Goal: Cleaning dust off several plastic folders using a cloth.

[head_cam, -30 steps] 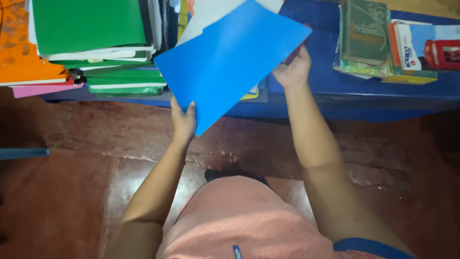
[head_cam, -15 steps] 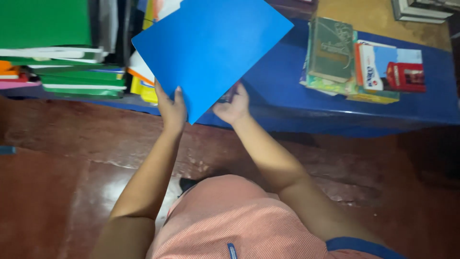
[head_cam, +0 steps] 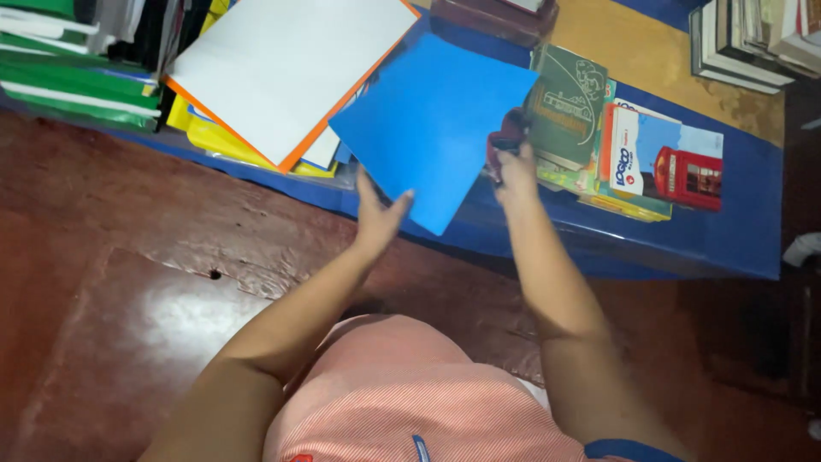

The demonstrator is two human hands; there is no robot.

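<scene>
A plain blue folder (head_cam: 432,128) lies tilted on the blue table (head_cam: 727,244), its lower corner hanging past the front edge. My left hand (head_cam: 376,214) is at the folder's lower left edge, fingers spread, thumb touching it. My right hand (head_cam: 516,175) is at the folder's right edge, closed around a small dark red object (head_cam: 505,141) whose kind I cannot tell.
A white sheet on an orange folder (head_cam: 291,68) tops a pile of yellow and blue folders to the left. Green folder stacks (head_cam: 77,81) sit far left. A green book (head_cam: 566,107) and a colourful book (head_cam: 663,162) lie right; more books (head_cam: 744,38) behind. Red floor (head_cam: 128,282) below.
The blue folder has gone from held up in both hands down onto the table, further right. My left hand has opened off it. My right hand moved right, still on the dark red object.
</scene>
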